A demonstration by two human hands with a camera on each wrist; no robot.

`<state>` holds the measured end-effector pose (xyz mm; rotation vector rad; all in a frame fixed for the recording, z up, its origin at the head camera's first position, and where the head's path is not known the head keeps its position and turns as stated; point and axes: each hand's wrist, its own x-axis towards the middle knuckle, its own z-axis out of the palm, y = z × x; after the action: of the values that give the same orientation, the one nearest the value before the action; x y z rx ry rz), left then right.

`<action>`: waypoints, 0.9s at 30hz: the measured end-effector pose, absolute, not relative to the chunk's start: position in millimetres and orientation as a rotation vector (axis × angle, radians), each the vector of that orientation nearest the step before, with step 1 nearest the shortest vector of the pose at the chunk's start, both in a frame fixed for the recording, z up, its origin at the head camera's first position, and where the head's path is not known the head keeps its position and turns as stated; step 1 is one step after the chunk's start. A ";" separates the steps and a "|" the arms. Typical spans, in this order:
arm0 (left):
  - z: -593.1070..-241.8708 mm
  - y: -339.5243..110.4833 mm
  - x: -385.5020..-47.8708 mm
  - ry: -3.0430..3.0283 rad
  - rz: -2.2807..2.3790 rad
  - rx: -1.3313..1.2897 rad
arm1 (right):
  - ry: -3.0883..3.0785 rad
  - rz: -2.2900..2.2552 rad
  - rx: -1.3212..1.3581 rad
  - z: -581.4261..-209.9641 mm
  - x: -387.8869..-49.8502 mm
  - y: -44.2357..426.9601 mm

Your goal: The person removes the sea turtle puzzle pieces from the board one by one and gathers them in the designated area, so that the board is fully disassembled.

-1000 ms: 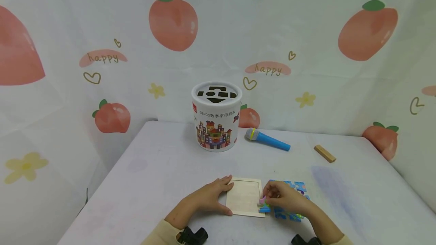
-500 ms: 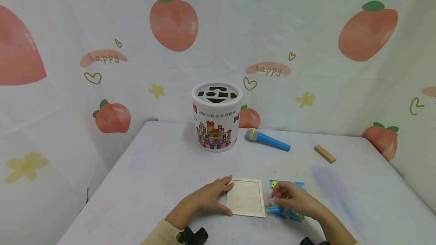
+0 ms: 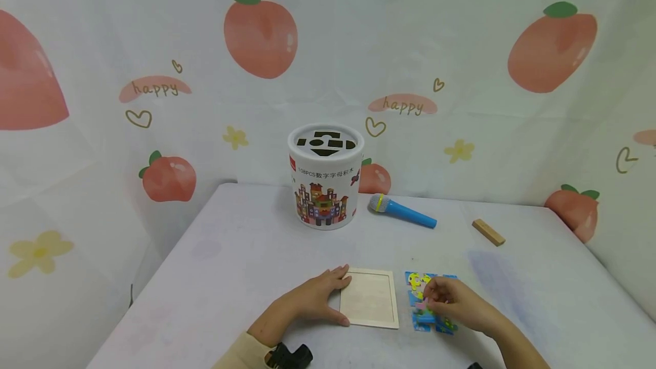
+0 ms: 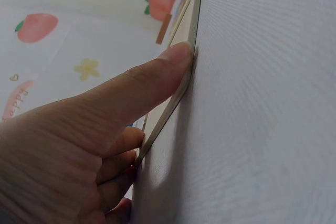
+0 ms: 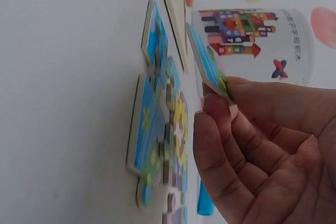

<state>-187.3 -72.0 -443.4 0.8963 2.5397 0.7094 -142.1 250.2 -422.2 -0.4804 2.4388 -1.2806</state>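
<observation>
In the head view my left hand [image 3: 320,295] rests at the left side of a shallow wooden puzzle tray [image 3: 368,298], fingers and thumb spread along its edge. The left wrist view shows the thumb [image 4: 152,80] lying against the rim of the tray [image 4: 181,66]. My right hand [image 3: 458,303] pinches a blue, green and pink puzzle piece [image 3: 424,319] between thumb and fingers. Close up, that puzzle piece [image 5: 205,61] is tilted and raised above the other puzzle pieces [image 5: 152,124], which lie on the table right of the tray. The hand hides some of them.
Behind the tray stands a white block bucket [image 3: 325,178] with shaped holes in its lid. A blue toy microphone [image 3: 405,211] lies to its right, and a small wooden block [image 3: 488,232] farther right. A printed cloth [image 3: 328,44] hangs behind the white table [image 3: 246,232].
My right hand has moved right with the puzzle piece, from the tray's right edge to above the loose pieces. My left hand and the tray have stayed in place.
</observation>
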 end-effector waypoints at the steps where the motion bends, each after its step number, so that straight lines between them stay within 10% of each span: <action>1: -443.6 -72.3 -187.3 2.540 0.709 0.898 | 2.437 -1.284 -0.470 -422.7 -141.8 251.4; 27: -443.3 -72.5 -187.0 2.544 0.705 0.919 | 2.478 -1.282 -0.360 -426.6 -130.3 288.9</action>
<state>-187.0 -72.5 -443.3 0.9189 2.5439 0.7055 -130.3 288.9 -426.6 -0.3603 2.4776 -1.2822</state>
